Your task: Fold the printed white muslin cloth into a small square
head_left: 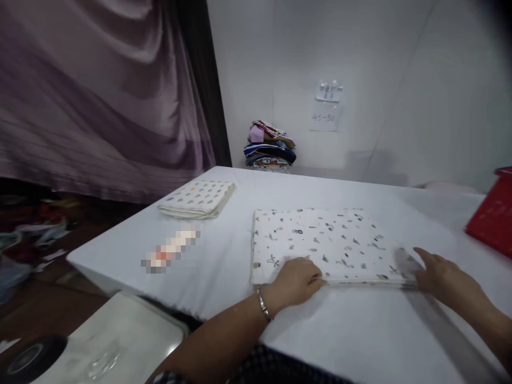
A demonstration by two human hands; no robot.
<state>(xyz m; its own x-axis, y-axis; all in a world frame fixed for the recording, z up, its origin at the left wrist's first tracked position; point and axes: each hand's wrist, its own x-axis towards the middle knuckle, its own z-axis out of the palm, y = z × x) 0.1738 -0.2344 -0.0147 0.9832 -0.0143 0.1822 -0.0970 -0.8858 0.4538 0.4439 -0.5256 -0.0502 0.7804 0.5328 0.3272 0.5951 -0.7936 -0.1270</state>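
A white folded cloth (320,240) with a small grey, black and tan print lies flat on the white-covered table in front of me. My left hand (298,280), with a metal bracelet at the wrist, is at the cloth's near edge. Its fingers are curled and pressed together there, with the edge between thumb and fingers. At the near right corner is my right hand (444,277), thumb apart from the fingers and touching the cloth's side. Some of its fingertips are hidden or blurred.
Another folded cloth (200,198), printed with grey spots, lies on the table (224,266) at the back left. Nearby is a pixelated patch (172,252). A red container (494,216) stands at the right edge. Stacked fabrics (270,146) sit beyond the table, against the wall.
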